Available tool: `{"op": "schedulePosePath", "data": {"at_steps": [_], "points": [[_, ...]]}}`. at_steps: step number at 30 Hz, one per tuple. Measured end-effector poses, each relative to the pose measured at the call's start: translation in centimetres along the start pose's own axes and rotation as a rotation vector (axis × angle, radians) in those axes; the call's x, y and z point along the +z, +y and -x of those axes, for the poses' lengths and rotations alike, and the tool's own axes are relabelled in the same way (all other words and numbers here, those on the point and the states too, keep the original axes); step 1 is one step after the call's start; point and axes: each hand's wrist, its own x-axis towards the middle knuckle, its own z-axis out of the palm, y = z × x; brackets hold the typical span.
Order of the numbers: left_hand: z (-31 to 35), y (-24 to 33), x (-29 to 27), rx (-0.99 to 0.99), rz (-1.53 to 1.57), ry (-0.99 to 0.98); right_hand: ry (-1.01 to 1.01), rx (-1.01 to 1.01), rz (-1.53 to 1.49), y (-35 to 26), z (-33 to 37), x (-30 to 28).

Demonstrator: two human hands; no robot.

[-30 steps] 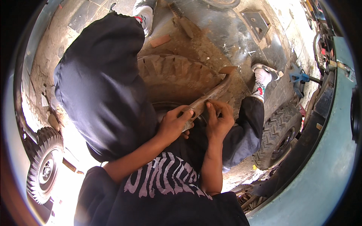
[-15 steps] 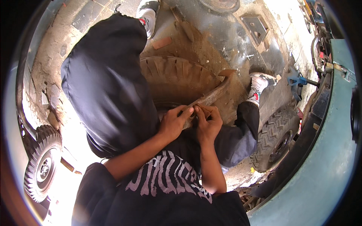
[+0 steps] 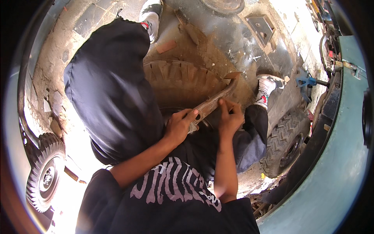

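A long, rusty metal arm [image 3: 212, 102] slants across my lap, with a round hole at its near end and a flat plate at its far end. My left hand [image 3: 178, 126] is closed around the near end, its thumb beside the hole. Farther along the arm, my right hand [image 3: 230, 119] presses against the side with its fingers pinched. A small brown piece seems to be in those fingers, but its kind is hidden. Beneath the arm a dusty tyre [image 3: 175, 74] lies flat between my legs.
An upright wheel [image 3: 286, 142] stands close on the right beside a pale green vehicle panel [image 3: 335, 163]. Another wheel [image 3: 46, 175] is at the left. Ahead on the floor lie a reddish block [image 3: 166, 46] and a square metal plate [image 3: 260, 30]. A blue tool [image 3: 306, 81] lies at the right.
My right hand has slid away from the holed near end, up and right along the arm. The hole is now uncovered. My left hand keeps its grip in almost the same place.
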Motion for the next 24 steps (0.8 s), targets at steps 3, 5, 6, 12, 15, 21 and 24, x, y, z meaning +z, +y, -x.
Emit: {"op": "schedulePosePath", "data": {"at_steps": [3,5,6,12,15,21,24], "points": [[-0.8,-1.4,-0.2,0.04,-0.021,0.022,-0.17,-0.089,-0.026,-1.2,3.9,-0.2],[-1.7,-3.6,0.0,0.137,-0.046,0.061,-0.229,0.03,-0.053,-0.7,2.2,-0.5],[-1.2,-3.3,0.1,0.147,-0.06,0.07,-0.256,0.103,-0.057,-0.6,1.5,-1.1],[-1.2,-1.7,-0.2,0.095,-0.007,0.039,-0.166,0.101,-0.032,-0.9,2.3,-0.6],[-0.1,-1.1,0.1,0.146,-0.099,0.066,-0.164,0.126,-0.063,-0.6,2.9,-1.0],[-0.7,-1.6,0.0,0.193,-0.296,0.137,-0.14,0.166,-0.025,-0.9,4.9,0.1],[-0.1,-1.3,0.0,0.171,-0.254,0.106,-0.197,0.204,-0.138,-1.0,3.4,-0.5]]}}
